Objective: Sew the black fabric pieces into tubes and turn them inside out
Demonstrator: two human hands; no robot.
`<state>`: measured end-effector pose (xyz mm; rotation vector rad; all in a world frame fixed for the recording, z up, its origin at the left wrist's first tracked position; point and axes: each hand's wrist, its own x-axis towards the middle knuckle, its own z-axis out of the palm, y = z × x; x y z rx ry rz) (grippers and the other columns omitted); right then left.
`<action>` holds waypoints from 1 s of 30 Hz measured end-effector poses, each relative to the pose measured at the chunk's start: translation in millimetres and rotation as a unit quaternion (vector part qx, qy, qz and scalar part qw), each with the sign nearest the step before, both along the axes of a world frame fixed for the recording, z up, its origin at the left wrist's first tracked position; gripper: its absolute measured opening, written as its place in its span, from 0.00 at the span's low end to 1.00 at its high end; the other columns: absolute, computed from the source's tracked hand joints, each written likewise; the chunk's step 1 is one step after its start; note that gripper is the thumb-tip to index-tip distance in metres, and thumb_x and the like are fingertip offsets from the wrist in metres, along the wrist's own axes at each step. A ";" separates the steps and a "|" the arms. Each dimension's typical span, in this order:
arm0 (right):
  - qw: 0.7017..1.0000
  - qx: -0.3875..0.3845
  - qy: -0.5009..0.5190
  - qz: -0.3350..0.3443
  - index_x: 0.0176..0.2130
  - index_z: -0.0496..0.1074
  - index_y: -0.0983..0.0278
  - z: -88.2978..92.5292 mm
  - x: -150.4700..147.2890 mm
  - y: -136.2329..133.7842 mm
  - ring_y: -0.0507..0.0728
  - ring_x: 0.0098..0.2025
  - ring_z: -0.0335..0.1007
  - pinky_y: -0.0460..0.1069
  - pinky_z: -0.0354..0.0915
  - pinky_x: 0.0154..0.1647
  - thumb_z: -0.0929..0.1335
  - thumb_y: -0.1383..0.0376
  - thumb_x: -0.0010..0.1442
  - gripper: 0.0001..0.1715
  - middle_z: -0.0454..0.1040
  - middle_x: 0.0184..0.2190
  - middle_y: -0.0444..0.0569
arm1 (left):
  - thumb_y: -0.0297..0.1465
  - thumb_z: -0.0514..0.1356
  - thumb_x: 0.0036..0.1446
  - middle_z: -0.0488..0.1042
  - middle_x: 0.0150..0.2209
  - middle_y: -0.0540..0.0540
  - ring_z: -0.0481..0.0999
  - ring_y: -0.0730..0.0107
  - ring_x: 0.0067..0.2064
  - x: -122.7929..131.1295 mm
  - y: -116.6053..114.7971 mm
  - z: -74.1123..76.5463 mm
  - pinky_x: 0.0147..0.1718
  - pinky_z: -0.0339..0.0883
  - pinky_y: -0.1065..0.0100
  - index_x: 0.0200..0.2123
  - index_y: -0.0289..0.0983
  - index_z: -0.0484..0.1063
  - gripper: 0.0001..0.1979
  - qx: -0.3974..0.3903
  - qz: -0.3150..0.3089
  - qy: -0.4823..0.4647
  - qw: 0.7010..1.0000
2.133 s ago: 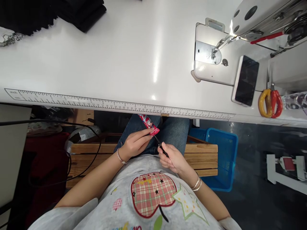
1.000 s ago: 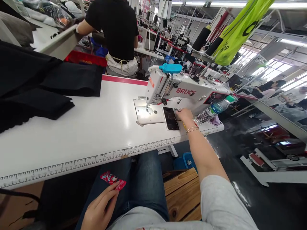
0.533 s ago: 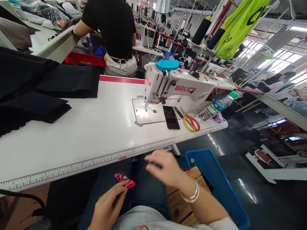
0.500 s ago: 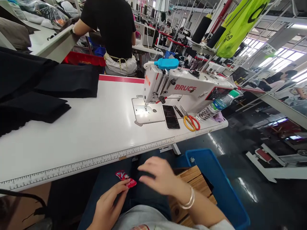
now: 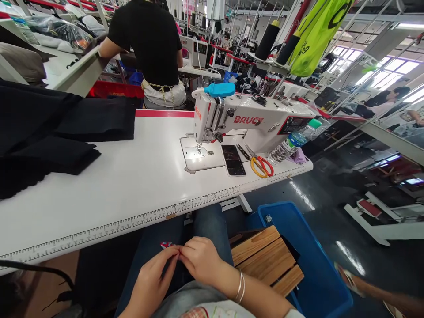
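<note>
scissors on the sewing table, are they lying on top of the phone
No, the yellow-and-red scissors lie beside the phone, not on it.

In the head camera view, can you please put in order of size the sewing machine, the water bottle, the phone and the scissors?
Sewing machine, then water bottle; the phone and scissors look alike, so unranked.

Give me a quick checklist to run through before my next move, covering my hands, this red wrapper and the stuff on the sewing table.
1. Red printed wrapper in hand: ok, only a corner shows.
2. Wrapper opened: cannot tell, the fingers hide it.
3. Left hand and right hand together: ok, fingertips meet at the wrapper.
4. Yellow-and-red-handled scissors on the white sewing table: ok, lying flat.
5. Black smartphone: ok, lying beside the scissors.
6. Clear plastic water bottle: ok, green cap on.
</note>
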<state>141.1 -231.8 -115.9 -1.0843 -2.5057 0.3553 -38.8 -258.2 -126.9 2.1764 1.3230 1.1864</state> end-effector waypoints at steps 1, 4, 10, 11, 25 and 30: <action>1.000 0.005 -0.004 0.001 0.36 0.73 0.65 -1.3 -1.1 -0.4 0.54 0.28 0.68 0.49 0.62 0.29 0.61 0.65 0.66 0.13 0.75 0.27 0.48 | 0.29 0.56 0.62 0.80 0.40 0.47 0.81 0.69 0.40 0.1 -0.2 -1.5 0.41 0.77 0.71 0.45 0.41 0.71 0.09 0.002 0.003 0.004 1.000; 1.000 0.006 -0.009 -0.013 0.34 0.73 0.65 -5.2 -5.1 -2.3 0.54 0.28 0.69 0.50 0.62 0.30 0.61 0.66 0.66 0.14 0.76 0.27 0.48 | 0.29 0.56 0.62 0.80 0.41 0.46 0.81 0.68 0.42 -0.1 -1.3 -5.4 0.42 0.76 0.70 0.44 0.40 0.71 0.08 -0.004 0.016 0.008 1.000; 0.999 -0.002 0.003 -0.041 0.33 0.72 0.65 -5.8 -11.1 -5.4 0.53 0.27 0.70 0.48 0.62 0.30 0.62 0.65 0.66 0.13 0.77 0.27 0.48 | 0.29 0.54 0.62 0.78 0.41 0.45 0.79 0.66 0.41 1.6 0.6 2.7 0.39 0.76 0.67 0.39 0.41 0.71 0.06 -0.024 0.034 0.012 0.999; 0.999 0.008 0.001 -0.036 0.31 0.72 0.65 -6.0 -11.3 -5.3 0.53 0.26 0.70 0.48 0.61 0.29 0.62 0.65 0.66 0.13 0.76 0.26 0.47 | 0.29 0.54 0.62 0.77 0.40 0.45 0.78 0.66 0.41 2.6 1.9 5.7 0.39 0.75 0.66 0.38 0.41 0.71 0.06 -0.032 0.036 0.008 0.999; 0.994 0.109 0.022 -0.008 0.29 0.70 0.64 -11.7 -20.0 -7.2 0.53 0.22 0.65 0.49 0.56 0.24 0.57 0.67 0.67 0.19 0.71 0.21 0.46 | 0.43 0.54 0.61 0.75 0.26 0.48 0.76 0.67 0.27 9.0 19.1 13.2 0.25 0.72 0.68 0.28 0.39 0.71 0.17 -0.172 0.124 -0.134 0.968; 0.996 0.045 0.076 -0.008 0.33 0.73 0.64 -18.8 -14.0 -18.1 0.54 0.24 0.67 0.50 0.60 0.25 0.59 0.65 0.66 0.16 0.74 0.23 0.48 | 0.53 0.54 0.58 0.77 0.23 0.47 0.76 0.66 0.24 -17.6 32.6 15.3 0.22 0.71 0.69 0.26 0.38 0.71 0.25 -0.160 0.233 -0.201 0.938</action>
